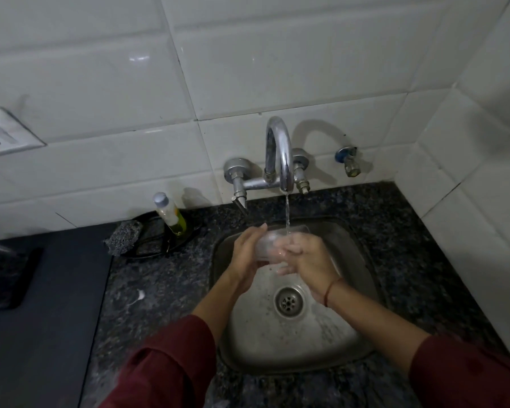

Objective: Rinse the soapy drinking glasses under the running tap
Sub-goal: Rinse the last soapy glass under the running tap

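Observation:
A clear drinking glass point(270, 241) lies tilted between both hands over the steel sink point(351, 343). Water runs from the chrome tap point(278, 151) in a thin stream point(287, 212) onto the glass near its rim. My left hand point(248, 251) cups the glass from the left, fingers wrapped along its side. My right hand point(306, 254) grips it from the right, with fingers curled over the glass. The base of the glass is partly hidden by my fingers.
The drain point(289, 301) sits in the sink's middle. On the dark granite counter point(147, 290) to the left stand a soap bottle point(171, 214) in a black tray point(159, 242) and a grey scrubber point(124, 235). White tiled walls close the back and right.

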`<state>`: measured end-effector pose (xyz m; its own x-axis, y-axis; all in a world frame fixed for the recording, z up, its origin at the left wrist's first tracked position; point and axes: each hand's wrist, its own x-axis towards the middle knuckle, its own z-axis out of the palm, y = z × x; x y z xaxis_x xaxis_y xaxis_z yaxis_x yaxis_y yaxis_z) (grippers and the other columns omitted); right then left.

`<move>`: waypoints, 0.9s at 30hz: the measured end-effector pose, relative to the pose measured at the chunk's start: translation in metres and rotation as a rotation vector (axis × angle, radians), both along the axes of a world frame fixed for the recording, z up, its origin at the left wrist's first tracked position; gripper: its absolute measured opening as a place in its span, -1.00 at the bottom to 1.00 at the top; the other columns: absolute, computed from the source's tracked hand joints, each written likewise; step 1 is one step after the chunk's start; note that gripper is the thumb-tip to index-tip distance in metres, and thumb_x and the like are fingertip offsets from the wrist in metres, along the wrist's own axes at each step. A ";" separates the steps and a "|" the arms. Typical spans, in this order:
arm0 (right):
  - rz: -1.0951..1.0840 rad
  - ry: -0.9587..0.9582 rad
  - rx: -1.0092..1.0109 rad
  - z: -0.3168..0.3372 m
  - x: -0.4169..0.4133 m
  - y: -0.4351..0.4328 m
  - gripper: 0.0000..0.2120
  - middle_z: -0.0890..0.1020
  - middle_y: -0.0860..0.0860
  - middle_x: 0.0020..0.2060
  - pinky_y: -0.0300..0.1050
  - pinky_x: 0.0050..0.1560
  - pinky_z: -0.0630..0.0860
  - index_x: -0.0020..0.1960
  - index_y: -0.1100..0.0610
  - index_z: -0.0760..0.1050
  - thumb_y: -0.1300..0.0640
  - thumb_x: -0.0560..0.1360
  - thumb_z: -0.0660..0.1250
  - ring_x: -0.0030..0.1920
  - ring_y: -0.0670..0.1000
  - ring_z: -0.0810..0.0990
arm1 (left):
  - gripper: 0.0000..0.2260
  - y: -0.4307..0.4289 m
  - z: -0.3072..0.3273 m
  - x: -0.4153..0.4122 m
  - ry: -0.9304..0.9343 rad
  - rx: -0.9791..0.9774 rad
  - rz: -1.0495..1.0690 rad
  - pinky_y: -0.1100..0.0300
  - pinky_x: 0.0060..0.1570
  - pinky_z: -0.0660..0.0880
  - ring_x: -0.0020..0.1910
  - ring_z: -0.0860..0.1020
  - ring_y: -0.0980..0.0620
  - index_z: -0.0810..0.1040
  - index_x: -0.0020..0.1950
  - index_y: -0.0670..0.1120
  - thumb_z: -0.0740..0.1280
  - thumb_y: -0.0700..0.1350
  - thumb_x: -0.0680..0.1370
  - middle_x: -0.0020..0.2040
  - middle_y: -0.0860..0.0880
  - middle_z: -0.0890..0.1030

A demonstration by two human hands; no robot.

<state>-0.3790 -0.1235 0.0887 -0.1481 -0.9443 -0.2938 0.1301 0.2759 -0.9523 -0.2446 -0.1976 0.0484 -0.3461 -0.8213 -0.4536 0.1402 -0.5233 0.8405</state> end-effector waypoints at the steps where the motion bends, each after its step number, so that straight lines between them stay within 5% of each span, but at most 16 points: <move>1: -0.038 -0.117 0.039 0.003 0.000 -0.002 -0.86 0.70 0.15 -0.08 -0.17 -0.30 0.64 0.07 0.29 0.60 0.40 0.54 0.35 -0.14 0.02 0.72 | -0.75 0.001 -0.002 -0.001 -0.053 -0.073 0.045 0.12 -0.35 0.54 -0.27 0.61 -0.02 0.60 -0.12 -0.12 0.36 0.04 0.62 -0.20 -0.11 0.62; 3: 0.076 0.018 -0.025 0.005 -0.004 -0.001 -0.84 0.70 0.15 -0.01 -0.15 -0.21 0.65 0.10 0.28 0.59 0.38 0.54 0.35 -0.04 0.01 0.71 | -0.71 -0.004 -0.001 -0.002 -0.151 -0.049 0.060 0.20 -0.54 0.42 -0.42 0.56 -0.01 0.59 -0.08 -0.16 0.28 0.03 0.66 -0.28 -0.12 0.62; 6: 0.362 0.800 -0.251 0.001 -0.015 0.003 -0.84 0.71 0.07 0.02 -0.13 -0.03 0.56 0.11 0.15 0.62 0.22 0.54 0.40 0.02 0.01 0.66 | -0.62 -0.015 0.002 0.004 -0.138 0.157 -0.106 0.29 -0.64 0.28 -0.52 0.49 -0.02 0.64 0.04 -0.19 0.14 0.04 0.65 -0.25 -0.14 0.65; 7: 0.383 0.916 -0.266 -0.003 -0.017 0.004 -0.85 0.72 0.06 0.01 -0.08 -0.01 0.55 0.11 0.13 0.63 0.18 0.54 0.40 0.00 0.03 0.66 | -0.62 -0.018 0.000 0.005 -0.130 0.198 -0.130 0.29 -0.64 0.29 -0.51 0.50 -0.02 0.64 0.07 -0.18 0.15 0.04 0.64 -0.22 -0.13 0.66; 9: 0.295 0.783 -0.235 -0.007 -0.014 0.002 -0.89 0.72 0.07 -0.04 0.06 -0.02 0.60 0.05 0.15 0.64 0.22 0.54 0.40 -0.04 0.07 0.68 | -0.63 -0.016 -0.003 0.003 -0.125 0.240 -0.096 0.26 -0.60 0.37 -0.46 0.54 -0.02 0.64 0.14 -0.20 0.21 0.06 0.62 -0.17 -0.15 0.66; 12: 0.073 0.150 0.008 -0.006 -0.005 -0.001 -0.91 0.72 0.14 -0.05 0.04 -0.15 0.68 0.01 0.23 0.65 0.28 0.56 0.37 0.00 0.17 0.71 | -0.66 -0.007 -0.004 -0.002 -0.150 0.161 0.080 0.18 -0.53 0.48 -0.40 0.59 -0.04 0.63 0.15 -0.25 0.26 0.00 0.62 -0.15 -0.17 0.67; 13: -0.047 0.073 0.024 -0.007 -0.004 -0.001 -0.91 0.72 0.15 -0.08 0.05 -0.19 0.68 -0.02 0.22 0.65 0.25 0.57 0.36 -0.02 0.19 0.71 | -0.71 -0.005 -0.004 -0.004 -0.172 0.111 0.146 0.16 -0.52 0.51 -0.38 0.60 -0.05 0.63 0.09 -0.25 0.28 -0.04 0.62 -0.16 -0.17 0.67; 17: -0.475 0.504 -0.016 -0.023 -0.019 0.000 -0.83 0.68 -0.02 -0.06 0.12 -0.01 0.64 0.03 0.03 0.54 -0.04 0.53 0.41 -0.05 0.03 0.67 | -0.77 -0.003 0.001 -0.007 -0.370 -0.098 0.217 0.03 -0.48 0.61 -0.37 0.59 -0.08 0.58 -0.13 -0.22 0.32 -0.06 0.60 -0.24 -0.17 0.54; 19: -0.388 0.324 0.108 -0.022 -0.017 -0.001 -0.70 0.63 -0.01 0.06 0.11 0.07 0.61 0.12 0.03 0.49 -0.13 0.52 0.41 0.04 0.02 0.62 | -0.75 0.002 0.007 -0.010 -0.431 -0.191 0.170 -0.01 -0.46 0.63 -0.40 0.62 -0.08 0.57 -0.14 -0.23 0.32 -0.07 0.61 -0.24 -0.21 0.58; 21: -0.286 0.067 0.179 -0.023 -0.009 0.000 -0.68 0.62 0.04 0.07 0.12 -0.13 0.67 0.12 0.09 0.49 -0.11 0.53 0.40 0.00 0.07 0.65 | -0.74 0.009 0.013 -0.016 -0.412 -0.238 0.130 0.02 -0.44 0.63 -0.30 0.66 -0.08 0.60 -0.07 -0.24 0.31 -0.05 0.63 -0.15 -0.28 0.63; 24: -0.414 -0.129 0.201 -0.026 -0.012 0.000 -0.69 0.65 0.10 -0.07 -0.09 -0.48 0.53 0.09 0.15 0.53 -0.08 0.54 0.38 -0.20 0.07 0.65 | -0.66 0.013 0.020 -0.022 -0.281 -0.189 0.076 0.04 -0.33 0.63 -0.15 0.69 -0.08 0.64 0.05 -0.19 0.26 0.07 0.67 -0.07 -0.20 0.69; 27: -0.337 -0.453 0.362 -0.032 -0.024 0.002 -0.56 0.64 0.11 -0.19 -0.24 -0.55 0.33 0.18 0.19 0.58 -0.15 0.56 0.26 -0.44 0.04 0.52 | -0.54 0.012 0.023 -0.023 -0.142 -0.137 -0.016 0.01 -0.02 0.60 0.00 0.70 -0.07 0.68 0.08 -0.14 0.11 0.14 0.71 0.00 -0.14 0.74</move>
<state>-0.4032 -0.1216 0.0565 -0.2053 -0.6979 -0.6861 0.6306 0.4418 -0.6381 -0.2680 -0.1853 0.0715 -0.2996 -0.8738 -0.3830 0.0076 -0.4036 0.9149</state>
